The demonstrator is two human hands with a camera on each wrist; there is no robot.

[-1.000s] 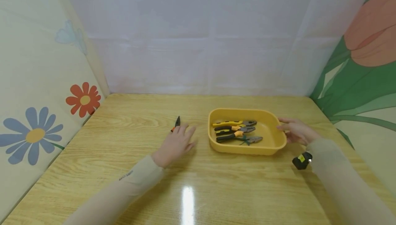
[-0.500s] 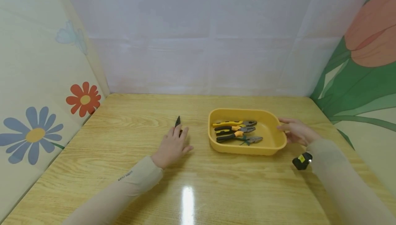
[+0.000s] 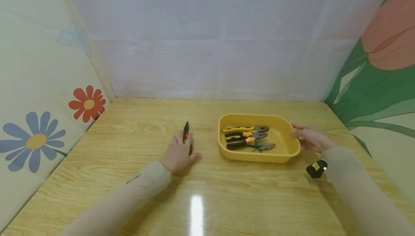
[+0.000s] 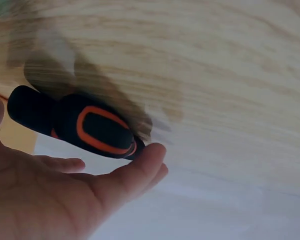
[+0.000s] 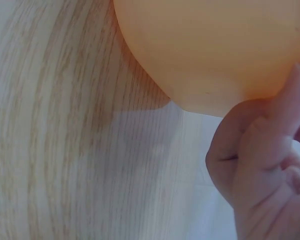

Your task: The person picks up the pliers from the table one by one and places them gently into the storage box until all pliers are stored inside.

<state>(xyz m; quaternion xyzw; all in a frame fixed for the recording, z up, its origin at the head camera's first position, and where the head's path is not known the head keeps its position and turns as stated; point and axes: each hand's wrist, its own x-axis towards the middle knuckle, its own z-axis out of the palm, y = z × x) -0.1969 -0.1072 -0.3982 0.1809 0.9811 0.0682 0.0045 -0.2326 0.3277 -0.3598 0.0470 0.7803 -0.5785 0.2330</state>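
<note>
A pair of pliers with dark jaws and black-and-orange handles lies on the table, left of the yellow plastic basin. My left hand is over its handles, fingers reaching forward and thumb out to the right. In the left wrist view the black-and-orange pliers handles show close by, with a fingertip right at their end. My right hand holds the right end of the yellow basin, thumb over the rim and fingers bent against the outside wall, as the right wrist view also shows.
Inside the basin several pliers lie side by side, among them yellow-handled pliers and black-and-orange pliers. A black-and-yellow tape measure sits by the right sleeve. A white cloth wall stands behind the table.
My left hand has drawn slightly back and left, settling lower over the pliers, so more of their jaws and orange part shows. My right hand and the basin have not moved.
</note>
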